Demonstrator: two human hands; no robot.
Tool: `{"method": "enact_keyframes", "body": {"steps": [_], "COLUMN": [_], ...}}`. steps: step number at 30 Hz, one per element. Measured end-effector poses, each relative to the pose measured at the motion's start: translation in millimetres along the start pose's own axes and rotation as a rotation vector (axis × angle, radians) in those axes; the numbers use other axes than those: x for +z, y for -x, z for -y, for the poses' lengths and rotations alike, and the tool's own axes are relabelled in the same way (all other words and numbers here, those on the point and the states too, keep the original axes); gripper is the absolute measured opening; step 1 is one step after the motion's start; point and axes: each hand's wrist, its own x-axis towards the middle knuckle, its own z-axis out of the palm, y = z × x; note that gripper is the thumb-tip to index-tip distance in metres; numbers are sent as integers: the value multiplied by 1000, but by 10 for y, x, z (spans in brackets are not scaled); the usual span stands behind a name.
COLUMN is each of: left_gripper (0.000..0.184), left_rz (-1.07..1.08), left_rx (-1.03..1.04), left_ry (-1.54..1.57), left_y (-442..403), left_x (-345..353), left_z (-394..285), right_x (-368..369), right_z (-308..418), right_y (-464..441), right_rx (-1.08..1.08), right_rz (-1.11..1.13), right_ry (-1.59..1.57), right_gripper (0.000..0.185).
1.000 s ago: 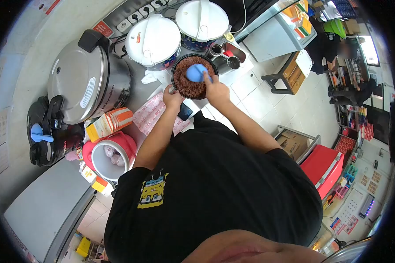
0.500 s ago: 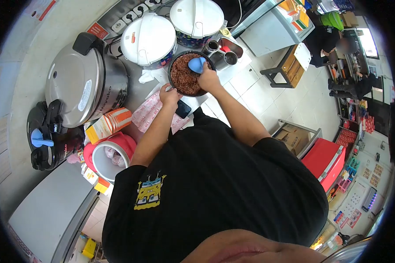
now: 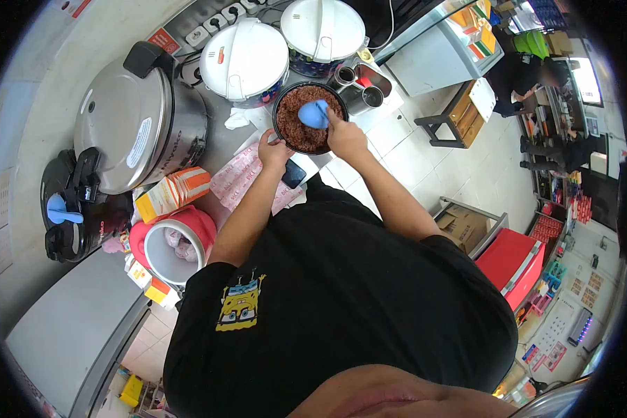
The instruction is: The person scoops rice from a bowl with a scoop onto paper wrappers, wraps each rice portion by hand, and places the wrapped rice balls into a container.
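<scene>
A round black pot (image 3: 276, 122) full of reddish-brown rice (image 3: 295, 129) stands on the counter in front of me. My left hand (image 3: 273, 151) is closed on the pot's near-left rim, thumb and fingers at the edge. My right hand (image 3: 347, 141) is closed around the handle of a blue rice paddle (image 3: 312, 115). The paddle's blade lies over the middle of the rice; I cannot tell how deep it sits. Close to my left hand are a dark phone (image 3: 293, 174) and a pink-and-white printed cloth or paper (image 3: 238, 177).
Two white-lidded cookers (image 3: 244, 59) stand behind the pot, with metal cups (image 3: 364, 99) to its right. A large steel cooker (image 3: 122, 125), an orange-and-white box (image 3: 174, 193) and a red-and-white tub (image 3: 159, 259) are on the left. Another person (image 3: 519, 73) is at far right.
The paddle has moved from the pot's far side toward the middle of the rice, my right hand drawing back with it. My left hand stays at the rim. The view shifted slightly.
</scene>
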Motion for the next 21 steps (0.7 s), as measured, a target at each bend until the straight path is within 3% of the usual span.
{"method": "enact_keyframes", "body": {"steps": [1,3,8,13,15,18,21], "left_gripper": [47,51,51,48,49,47,44], "left_rz": [-2,30,15,-8,-27,-46,-50], "left_rx": [1,25,23,31,37,-4,10], "left_ry": [2,-33,-63,-44,-18,-24,-7], "left_y": [11,-7,-62,-76,-117,-100,-53], "left_x": [-12,-36,-8,-27,-20,-3,4], "left_z": [-3,10,-34,4,43,33,25], "right_x": [71,191,486,750,432,206,-258], "right_z": [-37,-86,83,189,281,217,247], "right_y": [-81,-370,-817,-838,-714,-569,-356], "right_rx": [-3,-138,60,-11,-110,-213,-169], "right_rz": [1,-210,-44,58,200,186,137], "right_ry": [1,-143,-149,-88,110,229,215], "right_gripper": [47,49,62,61,60,58,58]}}
